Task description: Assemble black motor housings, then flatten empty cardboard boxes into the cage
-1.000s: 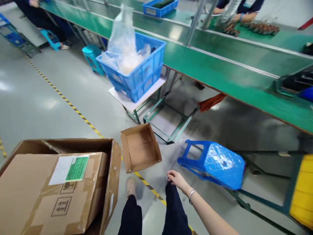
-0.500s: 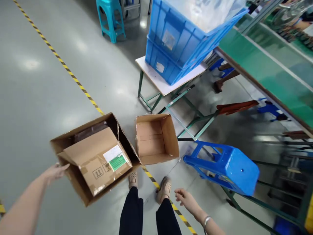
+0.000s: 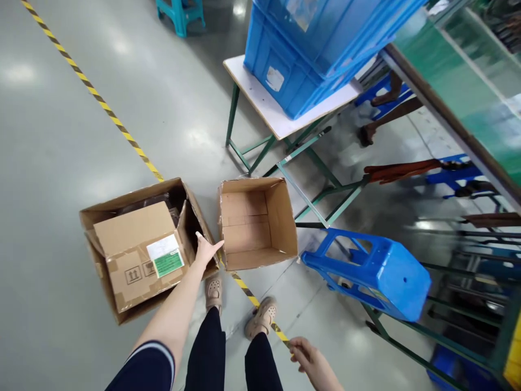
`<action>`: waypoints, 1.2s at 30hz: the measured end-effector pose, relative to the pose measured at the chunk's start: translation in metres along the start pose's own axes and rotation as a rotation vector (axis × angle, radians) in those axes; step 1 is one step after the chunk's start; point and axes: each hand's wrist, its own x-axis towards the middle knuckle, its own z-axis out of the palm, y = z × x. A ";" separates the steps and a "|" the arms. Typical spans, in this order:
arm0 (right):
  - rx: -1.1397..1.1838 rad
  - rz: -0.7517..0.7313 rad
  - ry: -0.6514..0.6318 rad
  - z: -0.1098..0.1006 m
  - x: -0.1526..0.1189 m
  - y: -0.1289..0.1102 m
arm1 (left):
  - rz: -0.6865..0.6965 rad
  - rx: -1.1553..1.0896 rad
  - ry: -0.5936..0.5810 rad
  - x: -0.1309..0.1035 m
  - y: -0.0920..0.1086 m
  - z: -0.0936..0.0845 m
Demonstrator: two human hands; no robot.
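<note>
Spreading left hand [image 3: 207,251] wide at rim of large carton [image 3: 106,285], likely for purchase, with smaller box [image 3: 246,233] beside thumb, and curling right hand [image 3: 311,363] loosely, closure unclear.

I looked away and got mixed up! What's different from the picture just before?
The left hand moved from the big box's left side to its right edge, near the small box. The right hand, holding nothing, sits lower in view. Both boxes and the tipped blue stool stayed about where they were.
</note>
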 end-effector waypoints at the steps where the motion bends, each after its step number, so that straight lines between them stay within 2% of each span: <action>1: 0.037 -0.006 0.000 0.001 -0.001 0.007 | -0.045 0.006 0.012 0.009 0.001 0.011; 4: 0.133 0.019 0.048 0.007 -0.001 0.043 | -0.149 0.059 0.085 0.016 -0.001 0.042; 6: 0.177 0.078 0.084 0.015 0.003 0.075 | -0.159 0.103 0.103 0.005 -0.004 0.059; 10: 0.226 0.215 0.126 0.032 0.009 0.133 | -0.072 0.149 0.021 -0.030 -0.002 0.077; 12: 0.250 0.230 0.090 0.034 0.009 0.147 | -0.034 0.164 0.014 -0.046 0.007 0.083; 14: 0.287 0.221 0.035 0.028 0.006 0.146 | -0.012 0.190 0.081 -0.065 0.023 0.088; 15: 0.307 0.217 0.025 0.024 0.005 0.139 | 0.021 0.203 0.124 -0.079 0.032 0.090; 17: 0.349 0.198 0.036 0.014 0.001 0.116 | 0.171 0.167 0.161 -0.114 0.052 0.092; 19: 0.411 0.135 0.040 0.004 -0.003 0.084 | 0.322 -0.002 0.088 -0.155 0.071 0.087; 20: 0.450 0.080 0.023 0.000 -0.005 0.067 | 0.336 -0.136 0.016 -0.174 0.081 0.081; 21: 0.489 0.016 -0.001 -0.003 -0.007 0.049 | 0.296 -0.294 -0.077 -0.190 0.090 0.075; 23: 0.554 -0.108 -0.039 -0.008 -0.012 0.016 | 0.111 -0.596 -0.292 -0.214 0.108 0.059; 26: 0.672 -0.284 -0.049 -0.015 -0.019 -0.029 | -0.093 -0.853 -0.532 -0.234 0.132 0.041; 29: 0.719 -0.546 0.001 -0.025 -0.025 -0.071 | -0.168 -0.811 -0.633 -0.255 0.147 0.039; 32: 0.360 -0.785 0.123 -0.042 -0.026 -0.101 | -0.250 -0.757 -0.869 -0.283 0.152 0.041; 34: 0.126 -0.881 0.145 -0.051 -0.026 -0.107 | -0.291 -0.764 -1.050 -0.296 0.150 0.035; 36: 0.058 -0.946 0.100 -0.053 -0.026 -0.103 | -0.307 -0.738 -1.194 -0.299 0.142 0.022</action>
